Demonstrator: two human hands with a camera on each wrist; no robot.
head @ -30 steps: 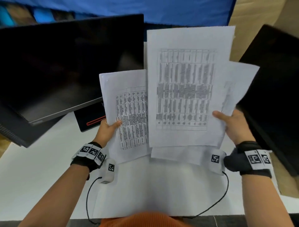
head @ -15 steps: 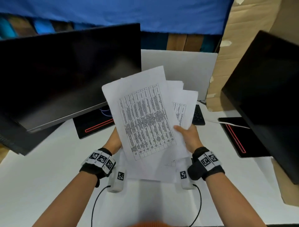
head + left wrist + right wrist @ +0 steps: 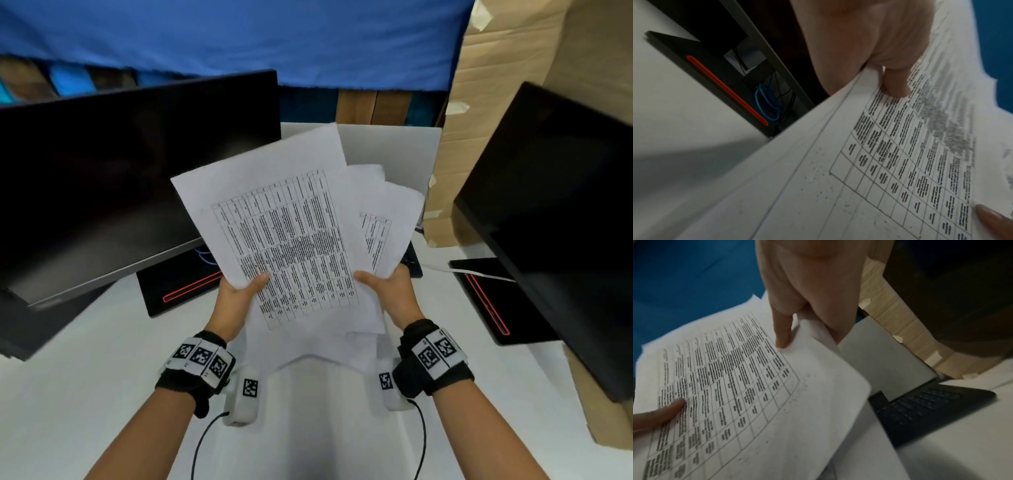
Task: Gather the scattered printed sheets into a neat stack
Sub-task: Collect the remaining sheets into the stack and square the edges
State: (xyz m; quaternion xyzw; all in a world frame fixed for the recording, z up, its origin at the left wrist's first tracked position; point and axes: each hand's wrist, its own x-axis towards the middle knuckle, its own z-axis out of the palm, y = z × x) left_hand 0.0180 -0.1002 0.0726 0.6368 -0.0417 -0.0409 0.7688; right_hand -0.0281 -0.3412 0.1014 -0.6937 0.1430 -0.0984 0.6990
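Both hands hold a loose fan of printed sheets (image 3: 287, 240) up above the white desk (image 3: 85, 394). The top sheet carries a dense table and tilts to the left; two more sheets (image 3: 387, 226) stick out behind it on the right. My left hand (image 3: 239, 294) pinches the lower left edge, thumb on the print (image 3: 898, 87). At the lower right edge my right hand (image 3: 387, 287) pinches the sheets (image 3: 735, 386), thumb (image 3: 783, 335) on top. The fingers under the paper are hidden. The sheets' edges are not aligned.
A dark monitor (image 3: 120, 178) stands at the left, another (image 3: 561, 212) at the right, each on a black base with a red stripe (image 3: 191, 287). A black keyboard (image 3: 925, 408) and a grey panel (image 3: 394, 150) lie behind the sheets. Cardboard (image 3: 479, 120) lines the right.
The spread-out sheets have been drawn together into a narrower fan. My right hand came in to the left, closer to my left hand, and the top sheet now tilts to the left.
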